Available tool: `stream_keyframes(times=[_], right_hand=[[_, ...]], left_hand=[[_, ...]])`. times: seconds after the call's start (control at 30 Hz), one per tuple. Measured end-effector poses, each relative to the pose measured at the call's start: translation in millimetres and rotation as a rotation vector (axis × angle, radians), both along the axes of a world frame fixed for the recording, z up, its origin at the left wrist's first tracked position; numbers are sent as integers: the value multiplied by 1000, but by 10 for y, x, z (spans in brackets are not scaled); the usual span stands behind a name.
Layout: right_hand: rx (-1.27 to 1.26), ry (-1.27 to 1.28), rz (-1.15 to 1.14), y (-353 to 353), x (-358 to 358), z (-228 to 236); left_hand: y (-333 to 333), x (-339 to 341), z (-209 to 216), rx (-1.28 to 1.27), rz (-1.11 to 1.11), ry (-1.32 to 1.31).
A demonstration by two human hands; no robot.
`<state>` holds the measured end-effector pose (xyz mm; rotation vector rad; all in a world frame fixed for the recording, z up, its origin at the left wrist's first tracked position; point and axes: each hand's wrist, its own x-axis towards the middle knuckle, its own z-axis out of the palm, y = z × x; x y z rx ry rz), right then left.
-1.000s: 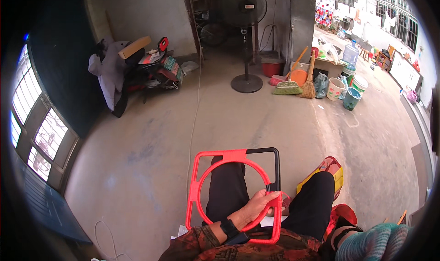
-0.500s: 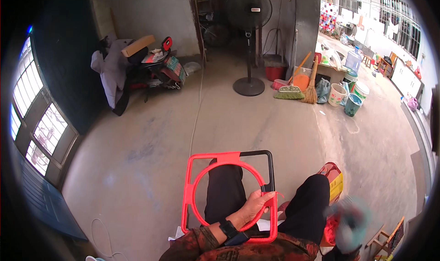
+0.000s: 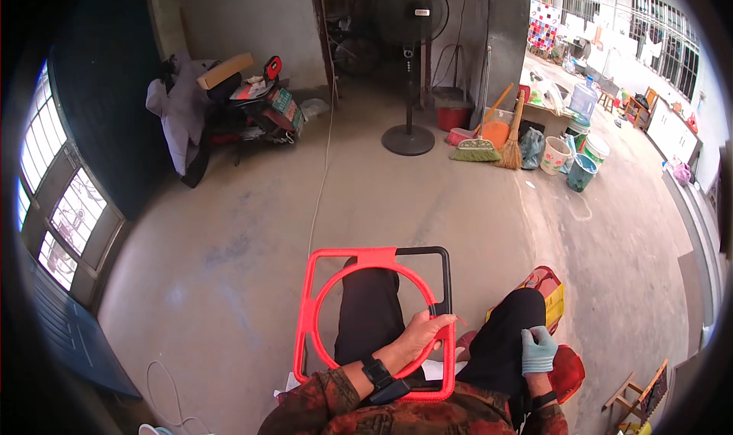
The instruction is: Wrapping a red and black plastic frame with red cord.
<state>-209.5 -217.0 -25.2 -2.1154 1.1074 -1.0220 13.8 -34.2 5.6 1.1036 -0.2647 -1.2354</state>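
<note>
Over your lap (image 3: 372, 309), a red-and-black frame (image 3: 308, 315) clamped in your left hand (image 3: 421, 334)

Half a second ago your gloved right hand (image 3: 539, 349) was a blur out beside your leg; now it shows sharp against your right leg (image 3: 500, 336), though whether its fingers pinch anything, you cannot tell. Your left fingers close around the frame's right side, as before. Your right knee partly hides a red-and-yellow bag (image 3: 551, 290). Farther off, a pale cable (image 3: 324, 168) runs along the floor (image 3: 427, 206), left of the standing fan (image 3: 408, 140); a straw broom (image 3: 513, 137) and buckets (image 3: 556, 157) stand to the right.
</note>
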Motion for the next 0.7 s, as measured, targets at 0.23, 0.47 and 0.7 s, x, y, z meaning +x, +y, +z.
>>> stream_keyframes(times=[0.23,0.47,0.7], right_hand=[[17,-19,-17,-21,-46,-29],[-1,-16,-23,-10,-46,22],[-16,-19,-11,-16,-33,1]], left_hand=[[2,-20,-70,-26,-14,-2],[24,-56,134,-39,-10,85],[41,-32,54,-46,-9,72]])
